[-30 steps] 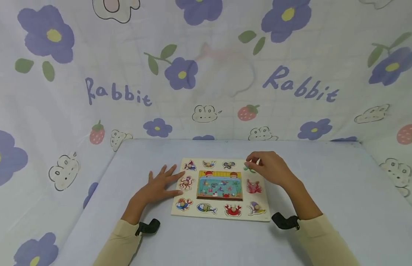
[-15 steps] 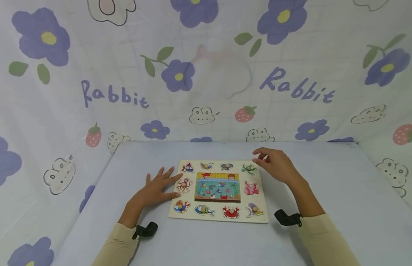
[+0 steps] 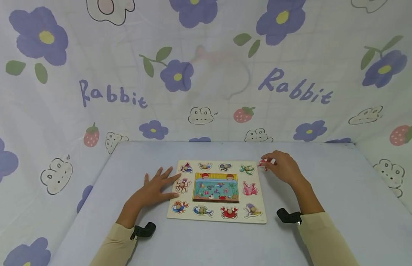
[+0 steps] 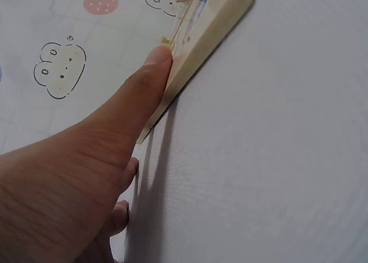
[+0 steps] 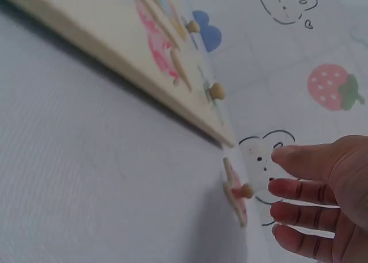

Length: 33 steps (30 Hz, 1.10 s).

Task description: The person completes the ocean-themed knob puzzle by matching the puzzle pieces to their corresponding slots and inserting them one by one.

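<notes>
A wooden peg puzzle board point(image 3: 252, 217) lies flat, with sea-animal pieces around a fish-tank picture point(image 3: 216, 186). My left hand point(image 3: 152, 190) rests along its left edge with fingers spread; in the left wrist view the thumb point(image 4: 146, 82) lies over the board's rim. Just off the far right corner is a pink puzzle piece point(image 5: 234, 193) with a round wooden knob. My right hand point(image 3: 284, 168) reaches over that piece, and the right wrist view shows loosely bent fingertips point(image 5: 284, 153) a small gap from the knob. A green turtle piece point(image 3: 247, 169) sits in the board's far right corner.
The board stands on a white-covered table point(image 3: 206, 244). Behind it hangs a white curtain point(image 3: 219, 85) printed with flowers and rabbits. A pink fish picture without a knob point(image 3: 250, 188) shows on the board's right side. Black wrist cameras point(image 3: 144, 230) are strapped at both cuffs.
My right hand has moved right, off the turtle piece and past the board's corner. The pink piece now shows at its fingertips. My left hand stays on the board's edge.
</notes>
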Each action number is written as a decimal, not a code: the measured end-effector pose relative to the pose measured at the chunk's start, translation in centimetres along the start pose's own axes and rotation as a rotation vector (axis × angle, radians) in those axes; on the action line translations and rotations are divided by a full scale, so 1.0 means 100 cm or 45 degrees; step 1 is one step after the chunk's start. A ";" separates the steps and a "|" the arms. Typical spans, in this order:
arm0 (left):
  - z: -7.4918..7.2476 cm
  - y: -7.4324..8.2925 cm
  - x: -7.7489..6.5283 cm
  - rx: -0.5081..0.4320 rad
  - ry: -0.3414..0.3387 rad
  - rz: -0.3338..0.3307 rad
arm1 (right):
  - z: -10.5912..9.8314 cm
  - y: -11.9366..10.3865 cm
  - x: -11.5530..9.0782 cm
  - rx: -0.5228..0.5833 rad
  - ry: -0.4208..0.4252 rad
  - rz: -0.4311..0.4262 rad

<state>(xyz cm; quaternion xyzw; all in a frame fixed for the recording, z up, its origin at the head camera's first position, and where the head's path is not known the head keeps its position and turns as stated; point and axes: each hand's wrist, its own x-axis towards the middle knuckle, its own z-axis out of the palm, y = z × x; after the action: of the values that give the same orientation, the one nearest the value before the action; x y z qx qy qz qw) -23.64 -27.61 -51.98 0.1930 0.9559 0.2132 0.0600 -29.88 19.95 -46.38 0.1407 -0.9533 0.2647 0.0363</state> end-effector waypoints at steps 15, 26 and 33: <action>-0.002 0.003 -0.002 -0.013 -0.011 -0.001 | 0.017 0.022 0.000 -0.103 -0.081 0.050; -0.003 0.004 -0.004 -0.015 -0.010 -0.003 | 0.015 0.023 0.000 -0.137 -0.028 0.063; -0.004 0.005 -0.004 -0.015 -0.015 -0.018 | 0.013 0.024 0.000 -0.230 0.013 0.106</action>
<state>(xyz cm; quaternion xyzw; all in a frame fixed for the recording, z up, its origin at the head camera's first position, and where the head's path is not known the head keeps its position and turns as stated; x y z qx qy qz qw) -23.21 -27.48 -51.42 0.1873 0.9556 0.2172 0.0683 -30.50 21.23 -48.68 0.0960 -0.9781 0.1798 0.0426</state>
